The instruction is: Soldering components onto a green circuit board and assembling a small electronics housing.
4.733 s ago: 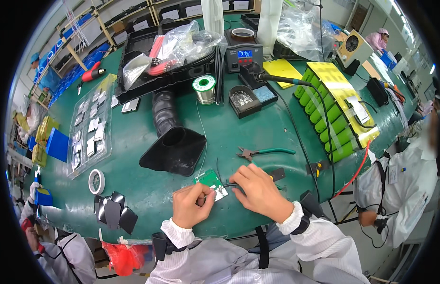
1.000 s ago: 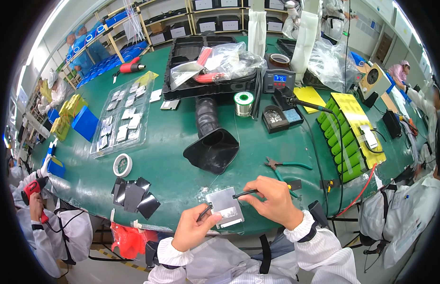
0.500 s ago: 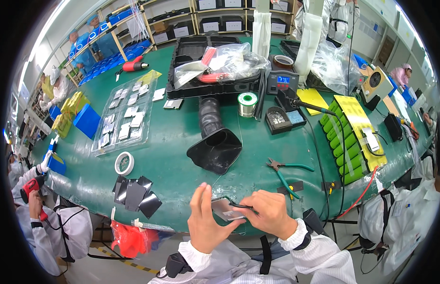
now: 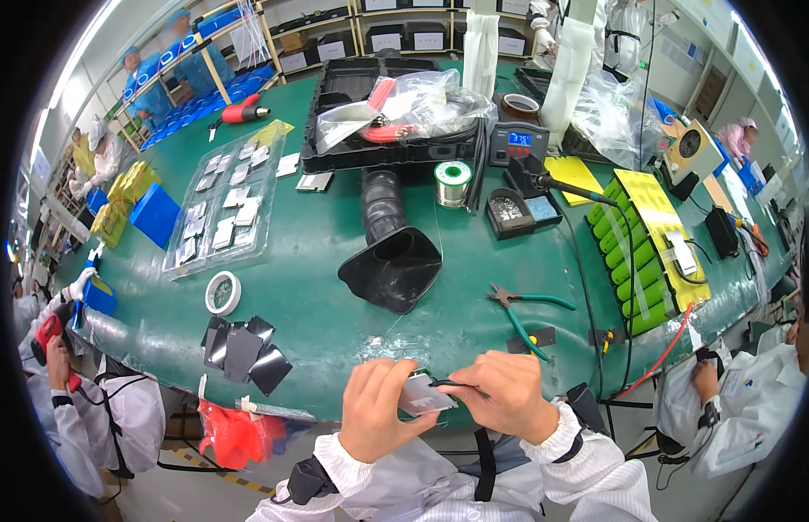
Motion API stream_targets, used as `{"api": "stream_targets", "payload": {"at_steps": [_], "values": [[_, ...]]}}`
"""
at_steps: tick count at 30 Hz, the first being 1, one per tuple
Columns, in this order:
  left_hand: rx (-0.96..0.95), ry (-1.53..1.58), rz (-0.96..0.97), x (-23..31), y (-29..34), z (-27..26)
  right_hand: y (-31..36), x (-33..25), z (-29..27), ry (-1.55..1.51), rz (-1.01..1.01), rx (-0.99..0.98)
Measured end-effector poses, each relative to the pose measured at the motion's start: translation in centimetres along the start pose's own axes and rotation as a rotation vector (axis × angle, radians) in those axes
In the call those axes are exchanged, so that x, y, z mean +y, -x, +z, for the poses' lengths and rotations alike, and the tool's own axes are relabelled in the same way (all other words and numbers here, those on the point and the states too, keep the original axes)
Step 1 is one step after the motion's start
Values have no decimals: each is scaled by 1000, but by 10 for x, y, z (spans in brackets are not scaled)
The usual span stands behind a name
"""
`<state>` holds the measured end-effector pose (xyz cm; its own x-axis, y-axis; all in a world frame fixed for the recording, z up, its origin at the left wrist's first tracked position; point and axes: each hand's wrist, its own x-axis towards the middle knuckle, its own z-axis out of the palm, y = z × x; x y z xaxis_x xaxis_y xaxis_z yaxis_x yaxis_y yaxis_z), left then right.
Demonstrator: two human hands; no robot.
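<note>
Metal-backed circuit board (image 4: 422, 398), at six o'clock on the green bench (image 4: 313, 348), is pinched by the left hand (image 4: 376, 411); the right hand (image 4: 509, 396) pinches black wire (image 4: 452, 384) beside it, whether joined unclear. The soldering iron (image 4: 580, 190) rests unheld toward one o'clock.

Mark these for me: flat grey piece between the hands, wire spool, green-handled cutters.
Flat grey piece (image 4: 424, 398): head view, on its broad face.
Wire spool (image 4: 452, 193): head view, on the silvery winding.
Green-handled cutters (image 4: 506, 298): head view, at the joint.
</note>
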<state>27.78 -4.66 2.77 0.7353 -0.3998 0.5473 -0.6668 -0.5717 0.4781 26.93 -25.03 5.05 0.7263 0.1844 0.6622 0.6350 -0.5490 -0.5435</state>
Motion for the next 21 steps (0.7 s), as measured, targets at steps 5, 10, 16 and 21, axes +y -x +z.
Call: {"api": "stream_targets", "payload": {"at_steps": [5,10,16,21], "values": [[-47,19,-6,0,-2,-3,0,5,1,-65,62,-31],[-131,210,-260,6,-8,-3,-5,12,7,-193,168,6],[-36,144,-245,11,-15,1,10,2,10,-167,276,77],[-25,117,-292,16,-15,5,18,-2,17,-186,337,126]]}}
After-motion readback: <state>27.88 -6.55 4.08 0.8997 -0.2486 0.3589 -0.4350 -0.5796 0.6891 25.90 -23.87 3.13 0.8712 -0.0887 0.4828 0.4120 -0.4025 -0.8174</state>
